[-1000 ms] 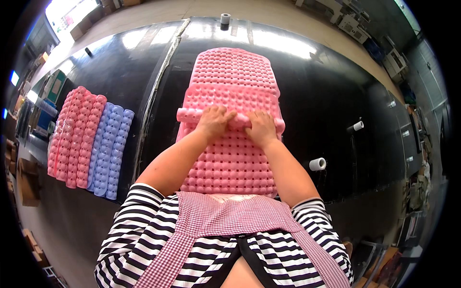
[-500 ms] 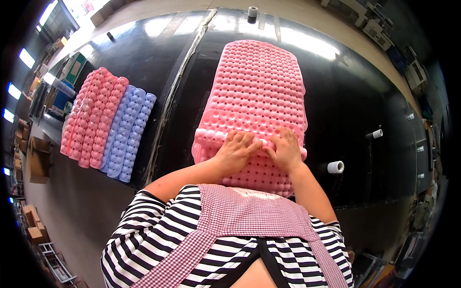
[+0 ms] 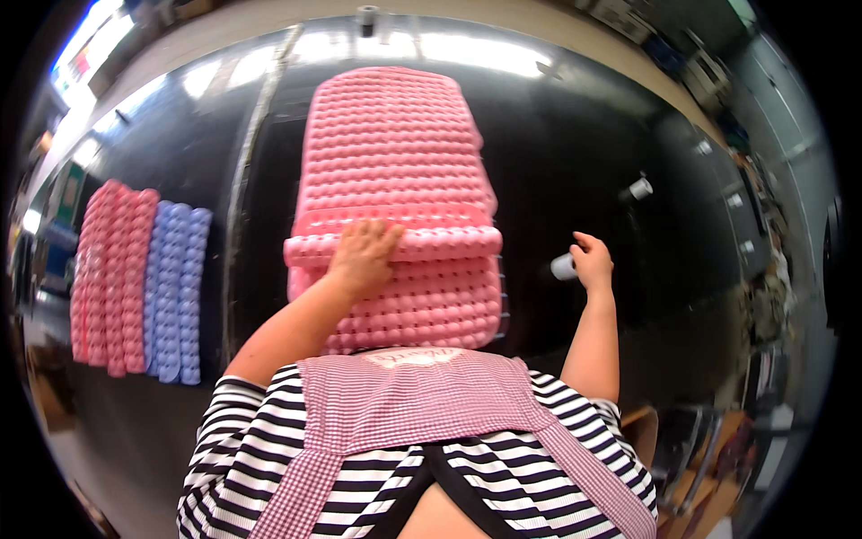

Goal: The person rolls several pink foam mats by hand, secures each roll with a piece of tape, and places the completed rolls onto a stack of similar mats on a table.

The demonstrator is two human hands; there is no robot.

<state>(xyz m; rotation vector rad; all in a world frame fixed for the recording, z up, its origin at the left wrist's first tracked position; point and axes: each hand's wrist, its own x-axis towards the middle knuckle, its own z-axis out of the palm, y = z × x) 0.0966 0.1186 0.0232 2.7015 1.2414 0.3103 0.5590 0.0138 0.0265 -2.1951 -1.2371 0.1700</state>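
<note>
A pink bubbled bath mat point(image 3: 404, 244), partly rolled up, lies across a stack of flat pink mats point(image 3: 391, 148). My left hand point(image 3: 364, 256) is closed over the rolled part, its fingers curled on top and pressing it down. Off to the right, my right hand point(image 3: 593, 262) is just beside a small white roll of tape point(image 3: 563, 267) on the black table. Its fingers are apart, with thumb and forefinger near the roll's upper edge; whether they touch it I cannot tell.
Rolled pink mats point(image 3: 112, 278) and blue mats point(image 3: 178, 292) lie side by side at the left of the black table point(image 3: 539, 135). Another white roll point(image 3: 640, 189) stands farther right, and one more point(image 3: 366, 20) at the far edge. A pale seam point(image 3: 242, 162) crosses the table.
My right hand has left the rolled mat and moved right to the tape roll. My left hand stays on the mat. The whole view has turned to the right.
</note>
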